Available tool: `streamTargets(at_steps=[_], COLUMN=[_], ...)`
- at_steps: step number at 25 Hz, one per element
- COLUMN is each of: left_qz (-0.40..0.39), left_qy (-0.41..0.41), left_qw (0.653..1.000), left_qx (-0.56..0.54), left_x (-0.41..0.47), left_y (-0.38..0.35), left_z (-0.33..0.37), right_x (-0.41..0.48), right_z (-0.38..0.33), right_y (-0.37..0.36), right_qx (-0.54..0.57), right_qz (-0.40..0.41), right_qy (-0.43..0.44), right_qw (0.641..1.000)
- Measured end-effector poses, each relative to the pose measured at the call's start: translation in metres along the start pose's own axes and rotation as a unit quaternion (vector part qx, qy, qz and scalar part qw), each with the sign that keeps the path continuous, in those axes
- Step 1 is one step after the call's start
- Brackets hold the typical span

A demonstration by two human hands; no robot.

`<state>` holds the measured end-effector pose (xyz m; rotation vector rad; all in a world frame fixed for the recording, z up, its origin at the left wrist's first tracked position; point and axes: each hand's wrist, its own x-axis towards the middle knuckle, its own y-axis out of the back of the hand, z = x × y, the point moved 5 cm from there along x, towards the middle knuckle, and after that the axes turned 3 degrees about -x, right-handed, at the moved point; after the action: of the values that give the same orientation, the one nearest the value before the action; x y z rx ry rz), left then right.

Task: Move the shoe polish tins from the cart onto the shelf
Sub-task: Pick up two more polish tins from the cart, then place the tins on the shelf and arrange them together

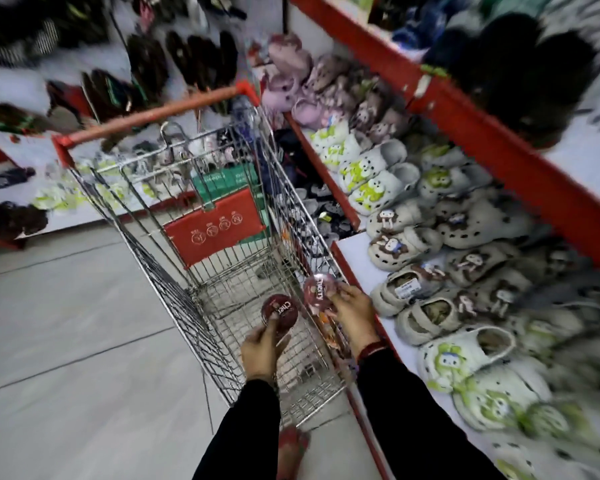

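A wire shopping cart (222, 188) with a red handle stands in front of me. My left hand (262, 348) holds a dark red round shoe polish tin (280, 310) above the cart's near end. My right hand (352, 315) grips a second red tin (318, 291) at the cart's right rim, close to the white shelf (355, 258) with its red edge. Both lids face up and show white lettering. I cannot tell whether other tins lie in the cart's basket.
Rows of white and grey clogs (430, 237) fill the shelf on the right, under a red upper shelf (499, 143). Dark sandals (187, 60) hang on the far wall. A green box (222, 183) sits beyond the cart's red flap. Pale floor tiles (77, 323) lie left.
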<state>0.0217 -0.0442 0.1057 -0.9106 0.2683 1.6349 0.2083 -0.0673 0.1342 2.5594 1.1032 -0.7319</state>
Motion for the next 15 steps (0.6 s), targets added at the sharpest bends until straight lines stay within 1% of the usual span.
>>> streamTargets(at_steps=[3, 6, 9, 12, 15], left_qz=[-0.067, -0.118, -0.183, -0.257, -0.318], left_qy=[-0.048, -0.078, -0.093, -0.114, -0.137], left_qw=[0.996, 0.989, 0.979, 0.959, 0.937], left_qx=[0.034, 0.035, 0.007, 0.028, 0.053], left_x=[-0.056, -0.11, -0.167, -0.22, -0.266], left_y=[-0.024, -0.053, -0.086, -0.119, -0.151], left_z=[0.035, 0.063, 0.08, 0.086, 0.086], right_x=[-0.057, -0.108, -0.156, -0.209, -0.254], right_z=[-0.052, -0.092, -0.128, -0.163, -0.185], right_y=[0.031, 0.071, 0.114, 0.158, 0.207], right_qx=[0.111, 0.161, 0.182, 0.182, 0.202], right_qz=[-0.011, 0.0, 0.027, 0.054, 0.094], right_qy=[0.03, 0.075, 0.137, 0.21, 0.258], right_qw=[0.993, 0.984, 0.973, 0.959, 0.94])
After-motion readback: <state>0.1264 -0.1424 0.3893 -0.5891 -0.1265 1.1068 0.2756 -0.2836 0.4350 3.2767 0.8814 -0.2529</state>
